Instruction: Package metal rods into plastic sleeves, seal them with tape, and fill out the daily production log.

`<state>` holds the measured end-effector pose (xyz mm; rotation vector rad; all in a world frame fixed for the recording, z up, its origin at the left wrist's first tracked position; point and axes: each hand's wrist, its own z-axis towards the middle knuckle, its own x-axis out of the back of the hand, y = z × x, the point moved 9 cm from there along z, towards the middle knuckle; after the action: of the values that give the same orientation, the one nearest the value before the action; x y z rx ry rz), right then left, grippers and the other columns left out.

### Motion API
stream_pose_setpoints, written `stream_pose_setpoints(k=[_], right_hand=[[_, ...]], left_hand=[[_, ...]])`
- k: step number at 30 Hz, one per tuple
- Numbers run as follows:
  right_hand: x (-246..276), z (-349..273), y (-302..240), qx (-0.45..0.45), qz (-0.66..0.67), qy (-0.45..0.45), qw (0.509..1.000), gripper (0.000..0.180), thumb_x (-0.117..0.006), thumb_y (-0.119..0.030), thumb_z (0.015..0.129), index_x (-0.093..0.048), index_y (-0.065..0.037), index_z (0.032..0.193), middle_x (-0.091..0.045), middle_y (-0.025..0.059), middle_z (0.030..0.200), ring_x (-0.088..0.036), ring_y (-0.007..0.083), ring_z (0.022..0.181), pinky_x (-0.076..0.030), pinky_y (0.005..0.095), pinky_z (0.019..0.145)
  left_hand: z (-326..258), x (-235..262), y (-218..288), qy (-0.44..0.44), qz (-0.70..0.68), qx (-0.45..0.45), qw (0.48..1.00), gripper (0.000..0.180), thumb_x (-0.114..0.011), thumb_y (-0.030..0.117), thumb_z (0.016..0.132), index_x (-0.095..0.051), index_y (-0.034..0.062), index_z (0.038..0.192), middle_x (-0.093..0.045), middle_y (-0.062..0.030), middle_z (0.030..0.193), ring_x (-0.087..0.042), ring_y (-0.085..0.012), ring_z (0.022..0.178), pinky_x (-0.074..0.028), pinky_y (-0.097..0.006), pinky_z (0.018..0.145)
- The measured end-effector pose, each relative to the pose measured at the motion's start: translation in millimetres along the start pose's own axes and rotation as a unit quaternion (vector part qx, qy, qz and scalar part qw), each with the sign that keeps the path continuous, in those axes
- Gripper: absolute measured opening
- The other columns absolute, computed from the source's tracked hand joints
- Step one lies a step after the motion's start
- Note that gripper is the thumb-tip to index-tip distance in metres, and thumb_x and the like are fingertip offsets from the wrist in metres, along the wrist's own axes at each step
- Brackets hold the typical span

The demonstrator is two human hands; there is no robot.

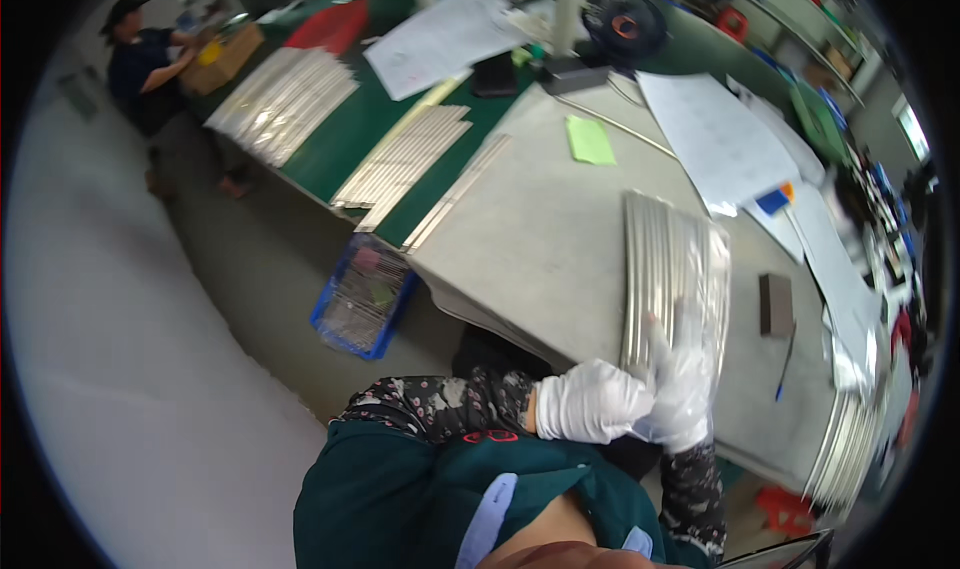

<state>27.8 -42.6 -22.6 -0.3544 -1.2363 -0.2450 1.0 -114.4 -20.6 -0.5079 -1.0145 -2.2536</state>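
Both gloved hands meet at the near edge of the grey counter point(540, 239), right at the foot of a bundle of long metal strips point(665, 269) that lies lengthwise away from the person, partly wrapped in clear plastic film point(712, 269). The left hand point(590, 401), in a white glove, is curled closed against the near end of the bundle, though I cannot tell whether it actually grips the strips or only presses on them. The right hand point(682, 389), also in a white glove, lies over the near end with its fingers spread up along the strips and the film, flat rather than clenched. Just to the right of the bundle sits a small dark block point(776, 304), with a blue pen point(785, 367) near it, closer to the counter's edge. A green note point(590, 140) lies farther up the counter, well apart from the hands, and white paper sheets point(715, 134) spread beyond it. More strips are stacked in rows on the green bench point(330, 159) to the left, where another person point(140, 64) handles a cardboard box point(222, 59). A blue crate point(362, 296) stands on the floor between the two work surfaces.
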Motion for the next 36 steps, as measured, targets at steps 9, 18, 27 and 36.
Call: stream_pose_setpoints(k=[9,18,27,36], right_hand=[[-1,-8,-10,0.016,0.092,-0.038,0.995,0.054,-0.06,-0.013,0.066,-0.049,0.003,0.115,-0.043,0.0286,0.121,-0.037,0.044,0.12,-0.026,0.0534,0.101],[1,-28,17,-0.017,0.046,-0.064,0.997,0.059,-0.064,-0.03,0.068,-0.049,0.001,0.117,-0.046,0.0207,0.122,-0.04,0.0407,0.118,-0.025,0.0524,0.101],[9,-19,1,-0.016,0.119,-0.036,0.992,0.056,-0.064,-0.023,0.068,-0.049,0.005,0.114,-0.047,0.0238,0.117,-0.044,0.0394,0.111,-0.033,0.0461,0.097],[0,-39,41,-0.092,0.026,0.001,0.995,0.049,-0.063,-0.021,0.072,-0.05,0.002,0.114,-0.049,0.0194,0.12,-0.043,0.0363,0.117,-0.029,0.0454,0.103]], left_hand=[[18,14,-19,-0.117,-0.122,-0.023,0.985,0.022,-0.064,0.025,0.068,-0.053,0.0059,0.072,-0.053,-0.0089,0.068,-0.054,-0.0292,0.058,-0.043,-0.038,0.051],[34,-13,-85,-0.272,0.186,0.005,0.944,0.078,-0.035,0.063,0.083,-0.041,-0.0006,0.129,-0.031,-0.0205,0.139,-0.021,-0.0363,0.133,-0.007,-0.057,0.106],[13,-5,-92,-0.283,0.08,-0.016,0.956,0.086,-0.038,0.068,0.081,-0.023,0.0067,0.14,-0.022,-0.0215,0.143,-0.019,-0.0388,0.133,-0.014,-0.053,0.107],[13,-5,-87,-0.276,0.097,-0.005,0.956,0.088,-0.041,0.067,0.08,-0.02,0.0079,0.141,-0.025,-0.0222,0.141,-0.023,-0.0402,0.131,-0.016,-0.051,0.107]])
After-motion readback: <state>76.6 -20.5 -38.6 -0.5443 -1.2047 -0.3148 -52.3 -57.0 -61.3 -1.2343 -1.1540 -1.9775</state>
